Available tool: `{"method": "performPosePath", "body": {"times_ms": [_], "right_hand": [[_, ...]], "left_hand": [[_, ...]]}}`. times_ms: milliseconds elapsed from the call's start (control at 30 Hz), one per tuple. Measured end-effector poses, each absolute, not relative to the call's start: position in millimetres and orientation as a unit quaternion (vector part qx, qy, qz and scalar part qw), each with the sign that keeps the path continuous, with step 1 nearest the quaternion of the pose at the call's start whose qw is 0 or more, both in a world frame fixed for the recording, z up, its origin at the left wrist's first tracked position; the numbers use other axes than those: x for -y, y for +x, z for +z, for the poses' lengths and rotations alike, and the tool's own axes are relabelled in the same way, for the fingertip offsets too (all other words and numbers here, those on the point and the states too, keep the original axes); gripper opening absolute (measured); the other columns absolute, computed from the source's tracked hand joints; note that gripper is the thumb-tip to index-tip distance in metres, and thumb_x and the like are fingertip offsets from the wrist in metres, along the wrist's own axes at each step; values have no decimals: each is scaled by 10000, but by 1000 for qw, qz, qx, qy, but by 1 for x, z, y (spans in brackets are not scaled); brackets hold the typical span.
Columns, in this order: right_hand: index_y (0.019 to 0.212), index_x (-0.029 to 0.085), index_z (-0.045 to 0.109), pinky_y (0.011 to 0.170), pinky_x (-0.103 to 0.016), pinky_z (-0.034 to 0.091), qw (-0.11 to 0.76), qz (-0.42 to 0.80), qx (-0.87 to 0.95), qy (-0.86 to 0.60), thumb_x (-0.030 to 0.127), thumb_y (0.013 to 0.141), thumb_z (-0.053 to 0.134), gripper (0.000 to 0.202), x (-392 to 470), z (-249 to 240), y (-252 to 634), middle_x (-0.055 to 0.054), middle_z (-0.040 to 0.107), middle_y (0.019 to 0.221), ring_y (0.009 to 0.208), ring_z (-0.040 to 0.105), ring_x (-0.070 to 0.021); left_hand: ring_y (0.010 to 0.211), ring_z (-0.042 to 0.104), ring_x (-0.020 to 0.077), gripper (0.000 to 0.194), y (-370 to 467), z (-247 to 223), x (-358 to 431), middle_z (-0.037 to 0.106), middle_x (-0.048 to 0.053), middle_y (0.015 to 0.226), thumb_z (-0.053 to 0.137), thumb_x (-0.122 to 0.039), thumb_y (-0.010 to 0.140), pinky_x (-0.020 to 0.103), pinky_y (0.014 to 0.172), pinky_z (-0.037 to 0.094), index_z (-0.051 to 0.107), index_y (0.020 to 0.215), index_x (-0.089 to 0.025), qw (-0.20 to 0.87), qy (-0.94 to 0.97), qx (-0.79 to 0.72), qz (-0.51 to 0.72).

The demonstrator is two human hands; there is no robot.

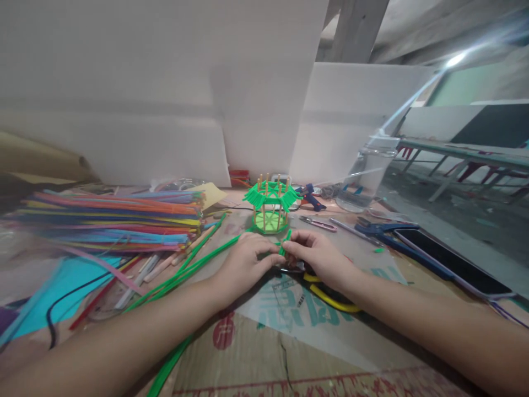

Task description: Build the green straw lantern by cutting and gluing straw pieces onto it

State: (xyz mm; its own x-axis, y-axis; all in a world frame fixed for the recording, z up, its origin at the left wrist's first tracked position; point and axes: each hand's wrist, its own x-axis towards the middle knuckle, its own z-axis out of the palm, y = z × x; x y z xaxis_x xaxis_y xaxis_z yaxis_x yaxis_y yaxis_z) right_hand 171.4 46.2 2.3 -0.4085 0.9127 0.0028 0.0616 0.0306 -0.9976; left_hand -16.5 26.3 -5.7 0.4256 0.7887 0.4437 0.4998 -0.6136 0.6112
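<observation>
My left hand (250,262) and my right hand (320,256) meet low in front of a small green pavilion-like model (270,201). The model has wooden stick posts, a fringed green roof and a green base. Between my fingertips is a short, bent green pipe cleaner (288,236), pinched by both hands; the left fingertips are partly hidden. Long green pipe cleaners (194,266) run diagonally beside my left hand and forearm. Scissors with black and yellow handles (330,298) lie under my right hand, their blades mostly covered.
Bundles of coloured pipe cleaners (119,218) lie at left beside blue paper (70,298). Small pink snips (318,223), blue-handled pliers (384,234) and a phone (450,262) are at right. A blue glue gun (312,198) and a clear plastic cup (366,176) stand behind.
</observation>
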Motion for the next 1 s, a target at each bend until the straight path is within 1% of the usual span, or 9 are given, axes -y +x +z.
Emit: {"method": "performPosePath", "body": {"times_ms": [133,267,467,667,733,800,867,900,1000], "right_hand": [[715,181,566,532,-248,335,383,528,636,-413,502,704,740,365,-46,3,171,55,523,594,530,435,-90],[722,184,570,533,-249,321,382,507,651,-416,517,713,719,365,-46,4,171,54,504,615,540,417,-92],[742,189,578,535,-247,333,376,483,672,-417,493,743,689,324,-45,4,170,50,511,625,548,416,-95],[767,183,581,553,-248,383,369,502,672,-401,496,740,705,337,-44,0,169,36,540,669,573,468,-99],[780,187,574,559,-249,397,361,496,684,-396,483,786,666,310,-45,3,170,32,545,678,573,479,-101],[853,189,586,590,-256,430,351,452,724,-385,425,834,624,240,-46,11,174,13,585,749,615,520,-112],[960,190,607,659,-274,465,317,364,791,-377,346,857,606,186,-49,24,185,-17,631,858,708,574,-134],[1002,191,620,696,-285,474,282,316,825,-374,321,860,609,193,-49,31,192,-29,649,896,758,595,-149],[1160,225,629,732,-310,477,159,239,880,-378,341,884,603,300,-49,48,219,-41,687,943,817,628,-183]], "left_hand": [[867,638,182,175,-15,-5,-26,739,13,865,615,-303,920,296,816,411,746,882,-192,178,825,-391,367],[897,653,169,219,-15,-5,-27,757,5,963,556,-333,956,268,822,434,747,966,-225,190,821,-374,387],[725,623,152,276,-15,-4,-27,723,-6,737,548,-331,951,268,716,413,757,821,-205,185,830,-377,367],[705,612,151,322,-16,-2,-25,693,0,698,531,-354,948,258,692,412,729,756,-187,194,825,-392,359],[694,607,147,316,-16,-1,-25,687,-4,695,534,-345,941,250,684,415,713,736,-184,208,824,-392,353],[693,606,145,301,-17,0,-25,688,-7,710,535,-330,932,242,678,423,696,725,-183,225,814,-399,357],[694,606,146,301,-18,0,-26,678,-9,705,536,-327,925,236,674,429,676,705,-176,239,798,-418,362],[699,608,148,307,-18,1,-26,672,-9,703,535,-333,924,235,675,433,671,701,-172,247,790,-428,363],[719,621,156,319,-19,1,-25,681,-4,719,537,-367,922,235,683,443,676,717,-166,274,774,-442,361]]}}
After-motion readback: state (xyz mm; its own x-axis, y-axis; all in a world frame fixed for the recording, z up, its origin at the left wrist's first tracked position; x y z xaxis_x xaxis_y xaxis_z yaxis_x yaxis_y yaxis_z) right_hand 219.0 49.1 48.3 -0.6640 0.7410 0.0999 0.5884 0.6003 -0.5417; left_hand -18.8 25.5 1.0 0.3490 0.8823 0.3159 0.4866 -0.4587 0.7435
